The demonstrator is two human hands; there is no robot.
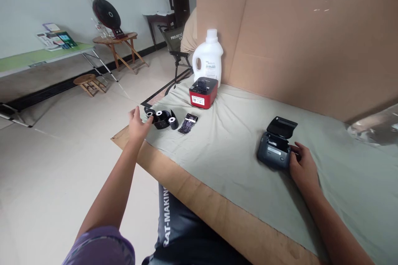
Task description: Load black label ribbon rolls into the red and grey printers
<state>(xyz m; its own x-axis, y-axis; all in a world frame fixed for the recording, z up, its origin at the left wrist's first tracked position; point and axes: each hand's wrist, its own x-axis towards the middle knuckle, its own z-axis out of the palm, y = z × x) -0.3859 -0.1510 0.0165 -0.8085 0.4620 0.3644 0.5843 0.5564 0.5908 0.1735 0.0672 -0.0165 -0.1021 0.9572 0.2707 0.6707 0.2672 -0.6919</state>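
Observation:
On the right, my right hand (pixel 304 167) grips the right side of a small dark portable printer (pixel 273 151), whose lid (pixel 282 127) stands raised. At the far left edge of the cloth, my left hand (pixel 139 124) reaches beside a black roll with a pale core (pixel 150 114). Its thumb is at that roll and its fingers are spread apart. More black rolls with white cores (pixel 161 121) stand close by, one of them a small roll (pixel 173 123) with a loose end sticking up. A flat shiny black packet (pixel 188 124) lies to their right.
A red and black box-shaped device (pixel 203 93) sits before a white jug (pixel 211 56). Cardboard (pixel 295 45) walls off the back. Clear plastic (pixel 376 126) lies at right. The wooden board (pixel 186 184) shows along the near edge of the pale cloth (pixel 224 153).

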